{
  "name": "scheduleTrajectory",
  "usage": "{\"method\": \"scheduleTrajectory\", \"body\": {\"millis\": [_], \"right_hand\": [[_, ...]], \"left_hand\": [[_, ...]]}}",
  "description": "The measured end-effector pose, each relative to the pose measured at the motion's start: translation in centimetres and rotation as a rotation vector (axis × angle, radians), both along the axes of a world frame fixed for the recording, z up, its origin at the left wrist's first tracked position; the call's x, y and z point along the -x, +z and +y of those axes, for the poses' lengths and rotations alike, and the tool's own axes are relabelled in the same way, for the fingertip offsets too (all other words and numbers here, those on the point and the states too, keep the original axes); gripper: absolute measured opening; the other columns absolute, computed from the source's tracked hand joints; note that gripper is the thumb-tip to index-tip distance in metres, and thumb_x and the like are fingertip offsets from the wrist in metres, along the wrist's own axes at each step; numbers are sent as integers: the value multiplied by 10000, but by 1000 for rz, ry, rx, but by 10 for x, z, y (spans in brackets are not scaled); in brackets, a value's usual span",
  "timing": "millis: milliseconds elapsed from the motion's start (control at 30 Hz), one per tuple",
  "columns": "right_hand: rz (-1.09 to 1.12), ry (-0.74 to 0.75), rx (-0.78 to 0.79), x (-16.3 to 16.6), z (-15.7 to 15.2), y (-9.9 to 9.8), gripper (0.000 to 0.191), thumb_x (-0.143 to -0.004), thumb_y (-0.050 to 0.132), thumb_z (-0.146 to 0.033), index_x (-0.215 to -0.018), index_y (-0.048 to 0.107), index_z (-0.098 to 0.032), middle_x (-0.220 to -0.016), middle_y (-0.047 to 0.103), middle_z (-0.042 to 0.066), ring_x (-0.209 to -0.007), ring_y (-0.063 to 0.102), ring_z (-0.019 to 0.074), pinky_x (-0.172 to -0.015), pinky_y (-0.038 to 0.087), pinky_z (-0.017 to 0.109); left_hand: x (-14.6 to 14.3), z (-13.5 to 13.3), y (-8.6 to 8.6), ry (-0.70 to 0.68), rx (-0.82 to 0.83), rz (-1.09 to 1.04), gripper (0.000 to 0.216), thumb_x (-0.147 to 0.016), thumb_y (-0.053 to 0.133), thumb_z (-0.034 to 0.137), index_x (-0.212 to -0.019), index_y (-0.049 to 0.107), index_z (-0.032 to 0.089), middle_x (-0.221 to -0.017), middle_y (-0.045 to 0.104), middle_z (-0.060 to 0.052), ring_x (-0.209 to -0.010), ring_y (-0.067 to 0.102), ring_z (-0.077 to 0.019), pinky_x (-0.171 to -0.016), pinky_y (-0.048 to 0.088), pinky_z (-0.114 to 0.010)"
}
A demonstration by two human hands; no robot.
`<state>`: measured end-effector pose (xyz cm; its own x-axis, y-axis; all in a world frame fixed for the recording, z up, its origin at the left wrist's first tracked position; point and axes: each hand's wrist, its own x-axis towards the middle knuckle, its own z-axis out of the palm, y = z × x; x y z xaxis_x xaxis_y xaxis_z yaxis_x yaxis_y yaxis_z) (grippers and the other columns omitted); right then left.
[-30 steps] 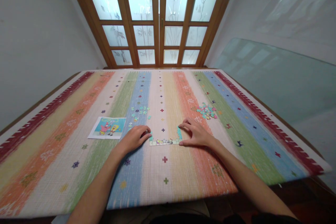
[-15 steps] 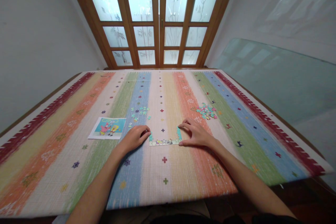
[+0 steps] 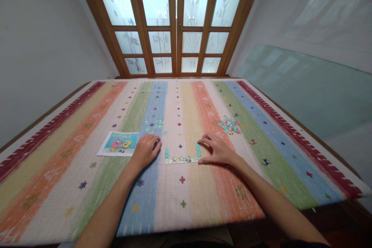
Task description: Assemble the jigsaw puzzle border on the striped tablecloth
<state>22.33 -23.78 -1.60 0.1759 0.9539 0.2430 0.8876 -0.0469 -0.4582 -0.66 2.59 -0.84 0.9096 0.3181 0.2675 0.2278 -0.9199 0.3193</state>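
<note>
A partly joined jigsaw puzzle lies flat on the striped tablecloth, forming a U with a bottom row and two short teal sides. My right hand rests at its right side, thumb by the lower corner and fingertips at the top of the teal strip, thumb and fingers apart. To the left of the puzzle, my left hand is open over the blue stripe, thumb apart from the curved fingers. Just beyond it are loose teal puzzle pieces; the fingers may cover some. Nothing shows in its grasp.
A printed cartoon picture lies left of my left hand. At the right, beyond my right hand, is a heap of mixed puzzle pieces. The tablecloth covers the table, with wooden glazed doors behind it.
My left hand has moved away from the puzzle's left side, leftward and slightly up towards the loose pieces, and its fingers have opened. The right hand stays at the puzzle's right side.
</note>
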Motion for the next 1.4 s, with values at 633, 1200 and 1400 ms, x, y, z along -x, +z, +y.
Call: {"method": "scheduleTrajectory", "body": {"millis": [633, 1200, 1400], "right_hand": [[3, 1, 6, 1, -2, 2, 613, -777, 789, -647, -1198, 663, -219, -1135, 608, 122, -1048, 588, 302, -925, 501, 468], [-37, 11, -7, -1, -2, 0, 651, -758, 804, -645, -1210, 673, -195, -1129, 609, 124, -1047, 583, 296, -926, 491, 453], [-62, 14, -5, -1, -3, 0, 652, -759, 798, -657, -1196, 671, -190, -1125, 608, 124, -1037, 587, 296, -909, 495, 449]], "left_hand": [[7, 55, 0, 170, 3, -58, 316, -931, 474, 256, -1159, 682, 188, -1178, 716, -125, -1147, 565, -335, -997, 452, -486], [-80, 86, 23, 160, -136, 257, 372, -855, 585, 111, -1153, 774, 227, -1153, 702, -144, -1149, 572, -360, -924, 439, -438], [-80, 92, 16, 128, -107, 260, 321, -839, 583, 115, -1064, 787, 220, -1087, 707, -150, -1103, 591, -362, -900, 440, -436]]}}
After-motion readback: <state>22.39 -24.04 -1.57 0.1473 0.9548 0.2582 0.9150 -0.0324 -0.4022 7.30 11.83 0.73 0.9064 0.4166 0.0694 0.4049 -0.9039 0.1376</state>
